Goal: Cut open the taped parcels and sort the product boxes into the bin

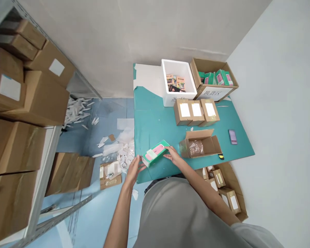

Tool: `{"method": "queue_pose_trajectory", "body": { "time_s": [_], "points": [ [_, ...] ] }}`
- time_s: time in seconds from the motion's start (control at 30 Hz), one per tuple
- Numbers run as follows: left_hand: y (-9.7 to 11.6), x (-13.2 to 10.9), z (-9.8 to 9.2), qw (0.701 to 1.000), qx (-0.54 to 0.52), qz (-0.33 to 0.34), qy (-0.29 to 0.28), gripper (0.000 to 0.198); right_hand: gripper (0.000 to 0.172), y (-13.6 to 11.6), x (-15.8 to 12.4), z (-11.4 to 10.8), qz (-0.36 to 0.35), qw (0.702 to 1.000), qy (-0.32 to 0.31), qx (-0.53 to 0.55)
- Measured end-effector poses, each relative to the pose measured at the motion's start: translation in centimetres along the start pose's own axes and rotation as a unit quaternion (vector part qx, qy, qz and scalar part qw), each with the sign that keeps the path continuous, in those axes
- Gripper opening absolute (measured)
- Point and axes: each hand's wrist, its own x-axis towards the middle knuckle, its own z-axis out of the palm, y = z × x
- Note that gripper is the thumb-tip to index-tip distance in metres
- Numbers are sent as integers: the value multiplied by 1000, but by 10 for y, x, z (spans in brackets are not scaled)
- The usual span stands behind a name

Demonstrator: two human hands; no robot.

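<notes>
A green and white box point(154, 153) with a pink front lies tilted between my hands, close to the near left part of the green tabletop point(152, 120). At its left end, my left hand point(134, 169) grips it with the fingers against the edge. My right hand point(173, 155) holds the opposite end, thumb and fingertips at the corner. Right of that hand stands an opened cardboard box point(213, 145) with its flap up and clear plastic wrap point(196, 148) inside.
Three closed labelled cartons point(184, 119) stand behind the opened one. Farther back are a white foam bin point(167, 98) and a carton point(209, 65) of green boxes. A phone point(233, 136) and yellow-black cutter point(221, 156) lie right. Shelved cartons point(41, 100) and floor scraps point(121, 155) are left.
</notes>
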Motion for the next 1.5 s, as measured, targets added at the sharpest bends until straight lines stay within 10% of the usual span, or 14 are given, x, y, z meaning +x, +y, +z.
{"method": "queue_pose_trajectory", "body": {
  "time_s": [0.23,0.53,0.7,1.03,1.27,1.5],
  "points": [
    [-26,-8,25,993,-38,-95,-61,88,39,-22,12,26,-101,994,-11,-33],
    [2,5,40,997,-21,21,-64,88,87,-34,6,25,-250,958,-104,-95],
    [33,17,82,992,-32,80,-97,93,92,-46,-34,-3,-286,937,-137,-148],
    [103,29,272,961,44,162,-220,76,90,-153,-66,-148,-391,910,-100,-92],
    [135,61,426,946,100,200,-235,71,94,-254,-10,-269,-428,897,-105,-28],
    [167,113,550,944,89,236,-212,74,91,-342,67,-325,-474,878,-61,22]
  ]
}}
